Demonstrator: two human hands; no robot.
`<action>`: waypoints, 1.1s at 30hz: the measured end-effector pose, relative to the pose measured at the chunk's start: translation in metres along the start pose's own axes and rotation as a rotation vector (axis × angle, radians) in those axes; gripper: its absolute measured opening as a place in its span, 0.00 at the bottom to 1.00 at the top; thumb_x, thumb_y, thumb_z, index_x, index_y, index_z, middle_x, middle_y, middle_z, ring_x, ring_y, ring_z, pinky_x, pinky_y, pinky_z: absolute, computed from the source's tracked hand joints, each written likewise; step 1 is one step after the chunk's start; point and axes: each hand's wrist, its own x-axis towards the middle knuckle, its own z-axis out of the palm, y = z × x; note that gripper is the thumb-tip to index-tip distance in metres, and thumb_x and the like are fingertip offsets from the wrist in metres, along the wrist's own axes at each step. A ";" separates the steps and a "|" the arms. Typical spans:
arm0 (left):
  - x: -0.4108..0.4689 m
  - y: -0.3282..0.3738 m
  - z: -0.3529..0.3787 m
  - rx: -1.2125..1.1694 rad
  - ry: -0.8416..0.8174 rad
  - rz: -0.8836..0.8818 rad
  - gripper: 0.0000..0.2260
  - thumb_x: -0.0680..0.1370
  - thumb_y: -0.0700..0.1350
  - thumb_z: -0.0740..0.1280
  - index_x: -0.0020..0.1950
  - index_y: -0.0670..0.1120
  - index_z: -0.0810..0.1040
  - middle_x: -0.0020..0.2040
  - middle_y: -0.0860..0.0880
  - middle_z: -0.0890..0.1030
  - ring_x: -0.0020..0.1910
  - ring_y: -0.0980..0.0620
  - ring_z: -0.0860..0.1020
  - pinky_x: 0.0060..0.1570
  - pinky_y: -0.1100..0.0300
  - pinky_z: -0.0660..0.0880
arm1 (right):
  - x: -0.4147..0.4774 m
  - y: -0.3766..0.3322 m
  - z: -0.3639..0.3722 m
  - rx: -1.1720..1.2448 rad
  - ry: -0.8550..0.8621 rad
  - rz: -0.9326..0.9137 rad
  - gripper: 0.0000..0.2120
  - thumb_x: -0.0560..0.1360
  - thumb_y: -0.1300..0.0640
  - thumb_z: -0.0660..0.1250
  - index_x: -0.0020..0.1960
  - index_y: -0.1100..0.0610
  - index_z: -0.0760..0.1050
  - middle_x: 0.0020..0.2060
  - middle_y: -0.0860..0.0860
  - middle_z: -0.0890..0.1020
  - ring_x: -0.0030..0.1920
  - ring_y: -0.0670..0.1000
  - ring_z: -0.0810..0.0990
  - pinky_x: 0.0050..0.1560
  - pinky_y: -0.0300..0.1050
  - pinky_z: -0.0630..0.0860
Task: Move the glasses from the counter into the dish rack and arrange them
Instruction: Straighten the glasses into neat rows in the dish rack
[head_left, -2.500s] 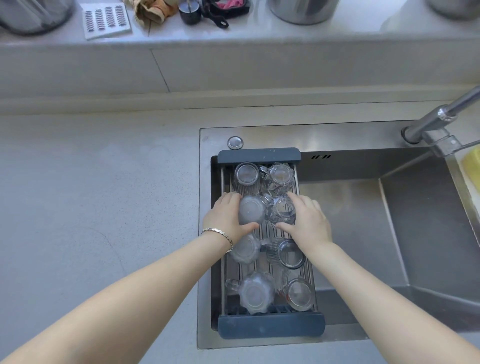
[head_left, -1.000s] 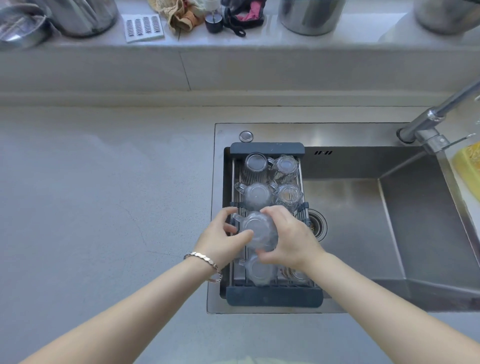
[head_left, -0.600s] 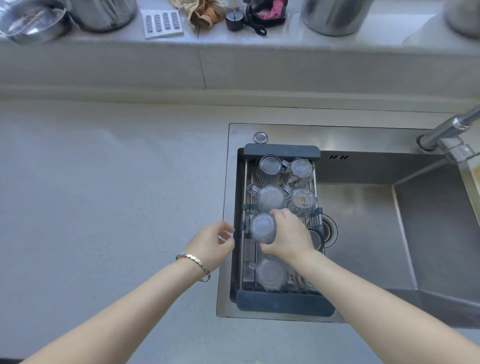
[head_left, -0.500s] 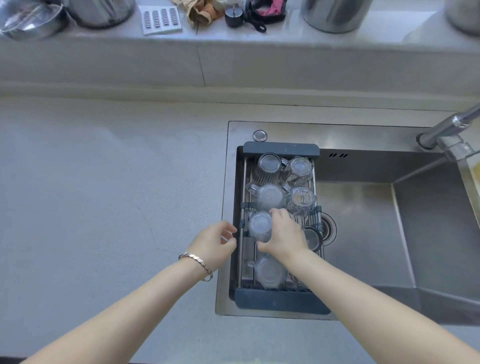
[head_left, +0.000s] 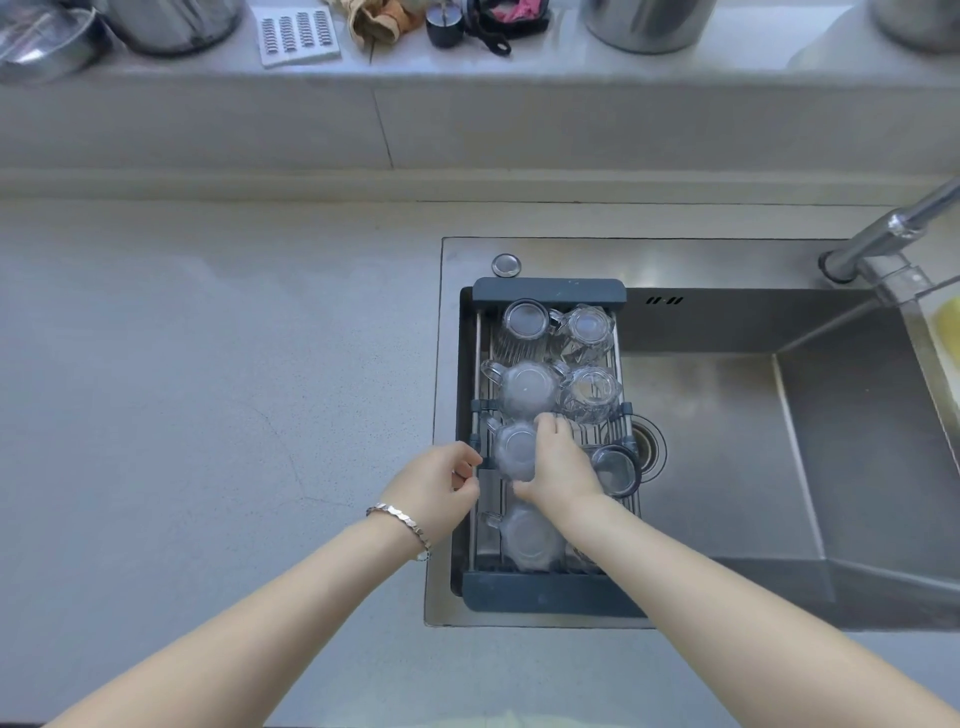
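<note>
Since half a second ago little has shifted: the right hand (head_left: 558, 465) stays on the same upturned glass and the left hand (head_left: 435, 487) stays at the rack's left edge.

A wide grey worktop (head_left: 208, 389) fills the left and near parts of the view. A steel sink (head_left: 753, 441) is set into it on the right, with a faucet (head_left: 883, 234) at its far right corner. Across the sink's left end sits the dish rack (head_left: 548, 291), dark-framed with metal bars, running from far to near. Behind the worktop a raised ledge (head_left: 467, 88) carries pots, a cloth and small items.

The glasses (head_left: 527, 392) stand upside down in the rack in two columns. Two are in the far row, two in the next row, and one large one is at the near left. A dark-rimmed glass (head_left: 615, 470) lies to the right, just beside the right wrist.

The right hand is curled over the third glass (head_left: 511, 452) in the left column, fingers on its far right side and thumb at its near side, gripping it as it stands in the rack. The left hand is loosely curled with thumb and fingers close together at the rack's left rail (head_left: 475, 415); whether it pinches the rail I cannot tell. A metal bracelet (head_left: 402, 522) circles the left wrist.
</note>
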 end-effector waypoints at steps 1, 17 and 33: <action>0.002 0.000 0.002 0.031 -0.002 0.008 0.14 0.77 0.42 0.61 0.62 0.47 0.74 0.57 0.49 0.78 0.54 0.51 0.77 0.52 0.61 0.73 | 0.000 0.001 -0.002 -0.023 -0.026 -0.010 0.32 0.68 0.58 0.74 0.64 0.60 0.60 0.62 0.59 0.68 0.59 0.62 0.74 0.56 0.53 0.73; 0.044 0.033 0.043 0.611 0.027 0.170 0.35 0.74 0.55 0.66 0.75 0.46 0.53 0.73 0.47 0.65 0.72 0.46 0.62 0.67 0.49 0.65 | -0.036 0.079 -0.047 -0.024 0.010 -0.022 0.37 0.66 0.48 0.73 0.71 0.46 0.60 0.67 0.48 0.68 0.64 0.52 0.71 0.59 0.49 0.73; 0.043 0.026 0.043 0.509 0.055 0.164 0.35 0.74 0.56 0.66 0.75 0.47 0.54 0.75 0.49 0.62 0.75 0.48 0.58 0.69 0.50 0.62 | -0.021 0.070 -0.025 0.043 0.198 0.060 0.34 0.69 0.48 0.72 0.69 0.52 0.61 0.64 0.53 0.72 0.59 0.57 0.75 0.55 0.49 0.73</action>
